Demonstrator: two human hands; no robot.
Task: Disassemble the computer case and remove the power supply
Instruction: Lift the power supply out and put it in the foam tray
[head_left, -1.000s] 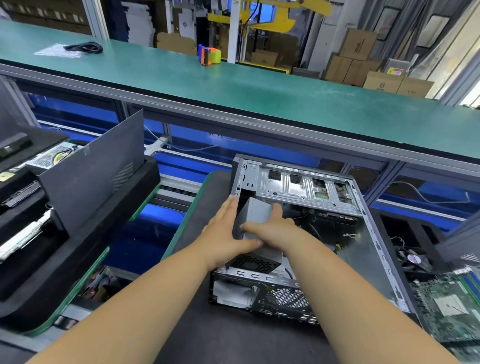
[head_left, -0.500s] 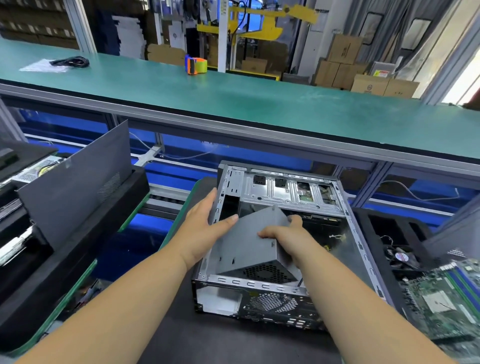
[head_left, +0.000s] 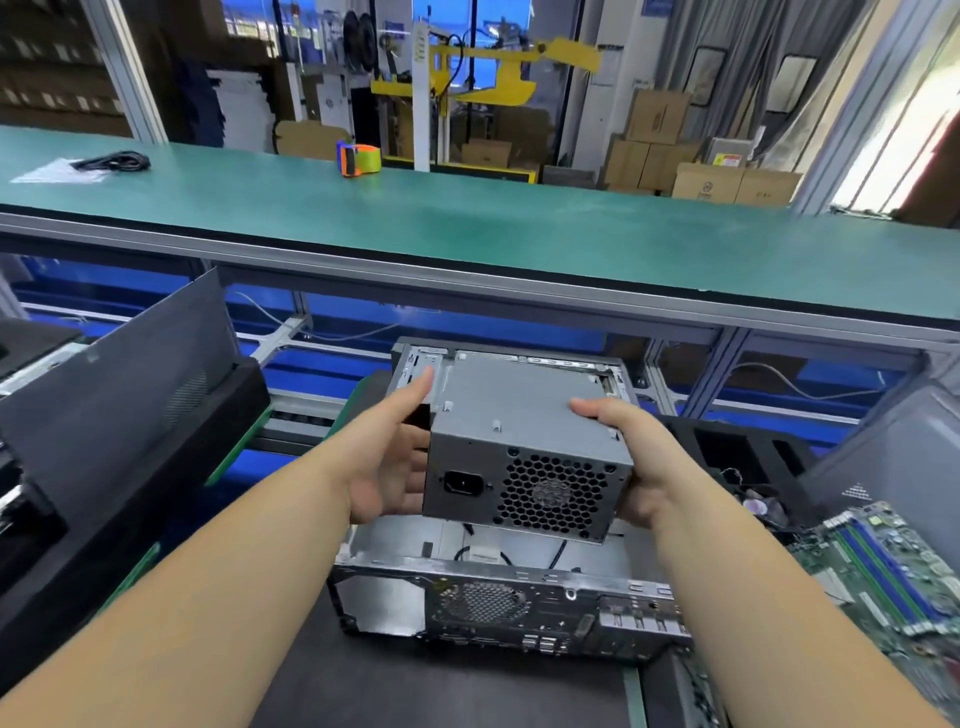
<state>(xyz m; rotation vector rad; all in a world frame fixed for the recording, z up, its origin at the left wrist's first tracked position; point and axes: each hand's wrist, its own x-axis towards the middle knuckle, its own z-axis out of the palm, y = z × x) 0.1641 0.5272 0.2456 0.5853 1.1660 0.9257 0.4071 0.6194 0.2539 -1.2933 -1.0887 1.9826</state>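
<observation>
The power supply (head_left: 524, 452) is held in the air above the open computer case (head_left: 498, 603), between the 2 hands. It is a grey metal box; its near face shows a black power socket on the left and a round honeycomb fan grille on the right. It is slightly tilted, with the right end lower.

The left hand (head_left: 387, 462) presses flat against the left side of the box, palm inward, with the fingers almost straight and pointing away from the person. The right hand (head_left: 641, 462) grips the right end, with the thumb lying on the top plate and the other fingers hidden under or behind the box. The 2 hands are apart, one on each side.

The case lies on its side on a dark mat (head_left: 447, 686), with its rear panel toward the person. Inside the case, under the lifted box, some black cables lie on the bare metal floor.

To the left, a dark side panel (head_left: 130, 374) stands tilted in a black foam tray (head_left: 104, 519). At the right edge lies a green motherboard (head_left: 883, 571) with blue memory slots. Beyond the case runs a long green workbench (head_left: 467, 223); on it stand an orange tape dispenser (head_left: 358, 159) and, far left, a coiled black cable (head_left: 111, 161) beside a white sheet. Cardboard boxes (head_left: 675, 156) are stacked behind the bench.
</observation>
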